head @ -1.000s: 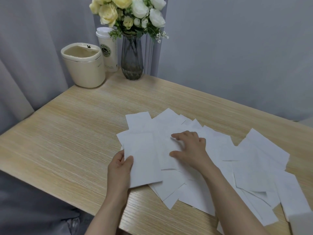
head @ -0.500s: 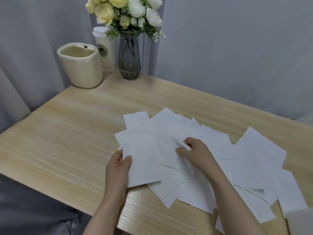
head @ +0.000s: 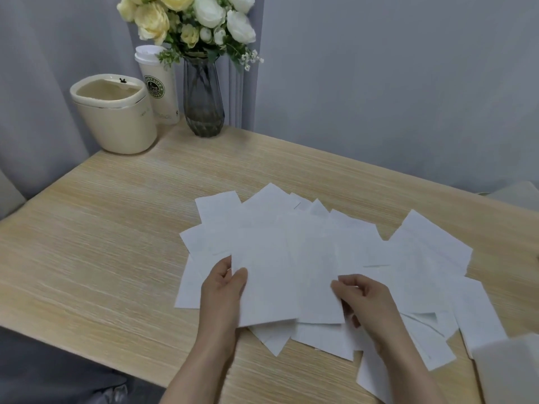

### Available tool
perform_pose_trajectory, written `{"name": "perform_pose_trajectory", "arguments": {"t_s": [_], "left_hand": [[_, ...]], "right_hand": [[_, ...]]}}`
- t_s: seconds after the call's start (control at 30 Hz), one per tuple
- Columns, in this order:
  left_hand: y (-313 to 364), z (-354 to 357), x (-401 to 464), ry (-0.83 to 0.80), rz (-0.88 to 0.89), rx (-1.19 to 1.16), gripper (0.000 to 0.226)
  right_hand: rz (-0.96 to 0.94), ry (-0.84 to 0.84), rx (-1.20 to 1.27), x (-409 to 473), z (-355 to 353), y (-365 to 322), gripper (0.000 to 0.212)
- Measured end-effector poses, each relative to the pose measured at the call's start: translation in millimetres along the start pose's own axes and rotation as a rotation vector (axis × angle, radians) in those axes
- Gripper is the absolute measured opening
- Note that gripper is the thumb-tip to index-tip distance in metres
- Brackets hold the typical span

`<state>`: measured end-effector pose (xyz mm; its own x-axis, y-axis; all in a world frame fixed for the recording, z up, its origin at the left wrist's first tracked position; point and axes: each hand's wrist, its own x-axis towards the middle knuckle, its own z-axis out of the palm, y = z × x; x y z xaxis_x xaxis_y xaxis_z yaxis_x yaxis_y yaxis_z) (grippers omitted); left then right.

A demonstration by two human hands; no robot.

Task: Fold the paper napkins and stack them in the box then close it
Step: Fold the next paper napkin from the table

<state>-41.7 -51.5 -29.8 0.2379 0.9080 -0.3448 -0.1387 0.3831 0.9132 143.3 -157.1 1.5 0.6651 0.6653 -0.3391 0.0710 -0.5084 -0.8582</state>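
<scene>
Paper napkins [head: 335, 258] fanned out at the tabletop's [head: 102, 243] centre-right.
I see the left hand [head: 223, 293] pinching one napkin [head: 267, 284] by its 9 o'clock edge, the right hand [head: 364, 301] pinching the neighbouring sheet [head: 318, 275]. A vase [head: 203, 97], cup [head: 159, 86] and cream bin [head: 113, 112] stand at 11 o'clock.

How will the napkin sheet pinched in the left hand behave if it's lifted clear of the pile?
Probably floppy: the napkin is thin, held only at its edge by the left hand. Likely very light, so it could drift or slide. It overlaps the napkin pile, so neighbours may drag along.
</scene>
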Motion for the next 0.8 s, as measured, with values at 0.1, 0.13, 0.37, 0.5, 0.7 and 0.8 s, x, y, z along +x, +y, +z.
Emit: {"name": "perform_pose_trajectory", "arguments": {"t_s": [0.1, 0.13, 0.37, 0.5, 0.7, 0.8], "left_hand": [[-7.5, 9.5, -0.7, -0.011, -0.036, 0.017, 0.026], [-10.1, 10.6, -0.5, -0.006, -0.044, 0.023, 0.025], [-15.1, 10.9, 1.9, -0.011, -0.029, 0.078, 0.025], [-15.6, 10.2, 2.6, -0.02, -0.032, 0.077, 0.025], [-14.3, 8.4, 3.5, -0.048, -0.049, 0.069, 0.028], [-13.8, 7.8, 3.8, -0.053, -0.059, 0.064, 0.029]], "right_hand": [[-0.056, 0.057, -0.024, 2.9, 1.6, 7.1, 0.004], [-0.071, 0.083, -0.038, 4.1, 1.9, 9.2, 0.005], [-0.166, 0.218, 0.058, 4.9, -3.4, 12.0, 0.006], [-0.139, 0.232, 0.2, 3.8, -7.1, 3.3, 0.007], [-0.019, 0.08, 0.366, -4.0, 2.5, -7.1, 0.005], [0.01, -0.002, 0.399, -8.0, 14.0, -8.0, 0.006]]}}
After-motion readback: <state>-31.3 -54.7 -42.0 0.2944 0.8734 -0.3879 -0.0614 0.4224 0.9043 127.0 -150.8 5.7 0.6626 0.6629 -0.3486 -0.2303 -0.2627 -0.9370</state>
